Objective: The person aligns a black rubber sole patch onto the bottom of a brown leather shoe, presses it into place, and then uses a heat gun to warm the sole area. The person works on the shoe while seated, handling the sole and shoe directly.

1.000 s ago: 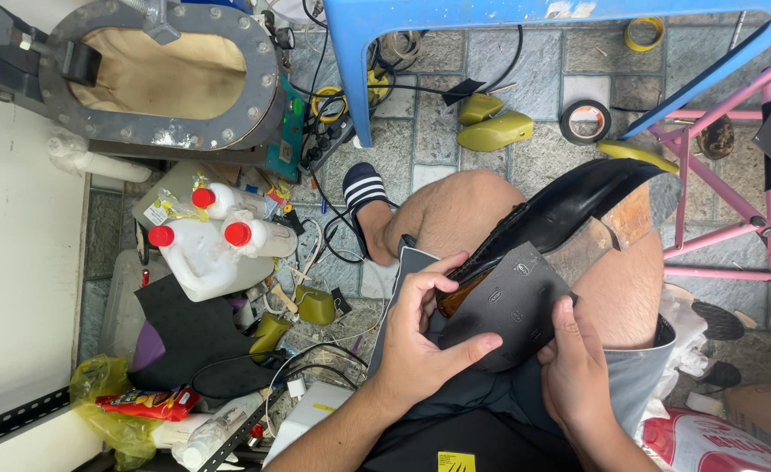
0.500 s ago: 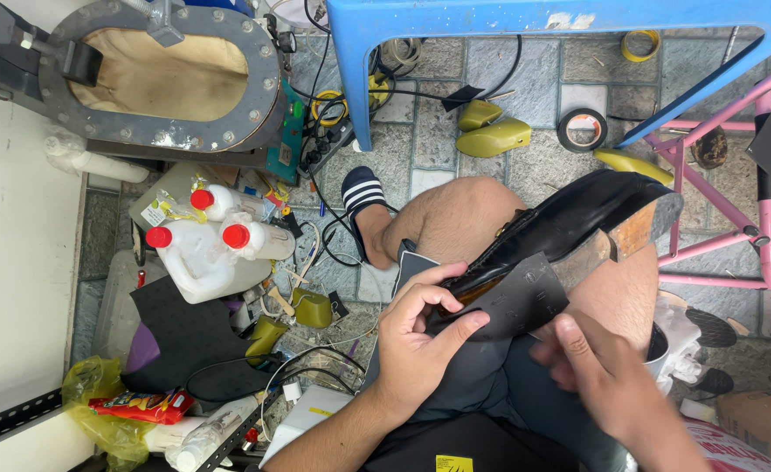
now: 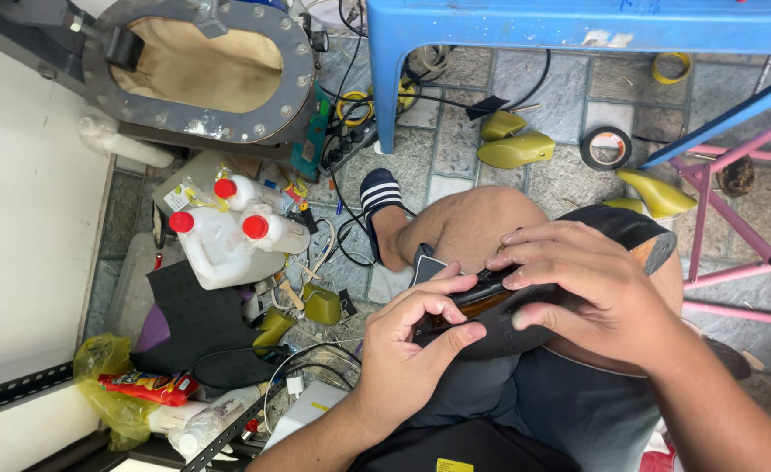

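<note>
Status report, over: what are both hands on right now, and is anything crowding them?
Left hand gripping near end of black shoe upper on lap. Right hand pressed flat over its top. Nothing between hands; clutter sits apart on floor, white jugs off to the side.
</note>
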